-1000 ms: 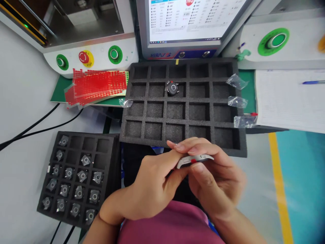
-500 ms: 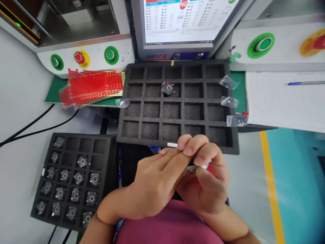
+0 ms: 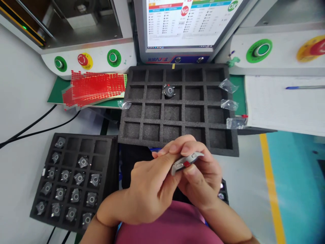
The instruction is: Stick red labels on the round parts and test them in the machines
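Item in hand: one small grey watch case (image 3: 186, 161) with a red tab on its edge, held edge-up between our left hand (image 3: 149, 186) and right hand (image 3: 200, 179), both pinched shut on it.

Step, as we judge it: inspecting or tending the red tab.

Just beyond our fingers: large foam tray (image 3: 177, 139), one finished case (image 3: 169, 90) in a far cell.

Left of our left hand: smaller foam tray (image 3: 111, 162), part-filled.

Next move calls for a steady pinch and a free cell.
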`<move>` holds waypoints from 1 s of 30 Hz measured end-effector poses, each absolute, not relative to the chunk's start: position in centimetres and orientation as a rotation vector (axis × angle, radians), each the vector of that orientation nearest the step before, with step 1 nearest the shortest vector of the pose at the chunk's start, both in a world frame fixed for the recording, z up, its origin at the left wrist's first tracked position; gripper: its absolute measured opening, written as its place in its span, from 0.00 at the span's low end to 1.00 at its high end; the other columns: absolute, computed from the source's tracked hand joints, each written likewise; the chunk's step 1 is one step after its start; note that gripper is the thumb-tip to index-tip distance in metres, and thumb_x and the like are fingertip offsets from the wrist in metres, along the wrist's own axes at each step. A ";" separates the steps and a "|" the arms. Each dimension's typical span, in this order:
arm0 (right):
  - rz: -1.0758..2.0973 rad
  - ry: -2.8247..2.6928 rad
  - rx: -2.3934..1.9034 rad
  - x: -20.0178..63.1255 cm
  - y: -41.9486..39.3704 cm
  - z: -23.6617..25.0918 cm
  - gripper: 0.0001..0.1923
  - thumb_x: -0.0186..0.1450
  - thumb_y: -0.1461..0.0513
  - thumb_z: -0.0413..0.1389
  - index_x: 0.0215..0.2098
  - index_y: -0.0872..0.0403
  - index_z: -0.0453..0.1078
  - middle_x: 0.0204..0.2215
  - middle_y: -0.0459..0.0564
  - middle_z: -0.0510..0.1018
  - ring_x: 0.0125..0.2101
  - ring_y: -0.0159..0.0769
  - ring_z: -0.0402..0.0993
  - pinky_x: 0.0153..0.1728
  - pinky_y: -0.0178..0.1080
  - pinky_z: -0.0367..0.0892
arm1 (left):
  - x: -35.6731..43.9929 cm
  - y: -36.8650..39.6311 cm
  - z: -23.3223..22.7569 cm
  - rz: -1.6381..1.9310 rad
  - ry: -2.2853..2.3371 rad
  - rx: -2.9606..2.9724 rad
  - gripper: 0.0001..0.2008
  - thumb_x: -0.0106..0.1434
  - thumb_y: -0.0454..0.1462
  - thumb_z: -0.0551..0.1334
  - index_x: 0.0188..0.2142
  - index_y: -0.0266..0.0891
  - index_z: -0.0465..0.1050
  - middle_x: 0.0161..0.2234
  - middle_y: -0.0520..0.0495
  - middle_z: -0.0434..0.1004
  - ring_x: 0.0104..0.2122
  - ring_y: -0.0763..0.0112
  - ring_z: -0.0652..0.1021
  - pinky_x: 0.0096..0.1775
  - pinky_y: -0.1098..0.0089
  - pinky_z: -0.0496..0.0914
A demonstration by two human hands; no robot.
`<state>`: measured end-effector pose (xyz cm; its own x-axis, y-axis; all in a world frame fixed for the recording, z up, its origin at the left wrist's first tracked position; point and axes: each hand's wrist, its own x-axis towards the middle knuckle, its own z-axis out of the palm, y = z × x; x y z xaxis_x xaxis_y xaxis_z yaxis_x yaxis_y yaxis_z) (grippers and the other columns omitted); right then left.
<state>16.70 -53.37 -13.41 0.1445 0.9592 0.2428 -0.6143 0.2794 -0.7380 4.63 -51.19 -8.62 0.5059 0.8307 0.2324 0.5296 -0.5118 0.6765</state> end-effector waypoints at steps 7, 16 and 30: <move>1.231 -0.816 -0.515 16.8 -53.4 -13.2 0.11 0.74 0.65 0.54 0.52 0.49 0.73 0.45 0.48 0.70 0.49 0.35 0.77 0.55 0.42 0.76 | 4.7 -51.1 -9.1 0.916 1.022 2.244 0.10 0.72 0.30 0.58 0.50 0.36 0.73 0.38 0.48 0.86 0.32 0.74 0.84 0.39 0.80 0.78; 1.163 -0.745 -0.607 15.7 -53.1 -13.7 0.07 0.73 0.61 0.57 0.48 0.46 0.75 0.42 0.47 0.73 0.44 0.36 0.79 0.49 0.42 0.79 | 4.7 -51.4 -9.8 0.866 1.034 2.078 0.10 0.71 0.30 0.58 0.48 0.37 0.75 0.33 0.48 0.84 0.29 0.71 0.83 0.35 0.76 0.77; 0.910 -1.365 -0.869 22.2 -52.6 -15.2 0.28 0.69 0.48 0.61 0.65 0.43 0.67 0.59 0.50 0.75 0.64 0.48 0.65 0.70 0.58 0.53 | 6.3 -48.2 -13.8 0.518 0.428 0.443 0.37 0.64 0.43 0.71 0.66 0.38 0.55 0.30 0.49 0.81 0.15 0.80 0.73 0.19 0.82 0.66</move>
<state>22.18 -52.57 -15.18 -0.0011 0.9113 0.4117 -0.0292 0.4115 -0.9110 6.26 -48.19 -13.84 0.7865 0.5534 -0.2742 -0.3738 0.7799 0.5020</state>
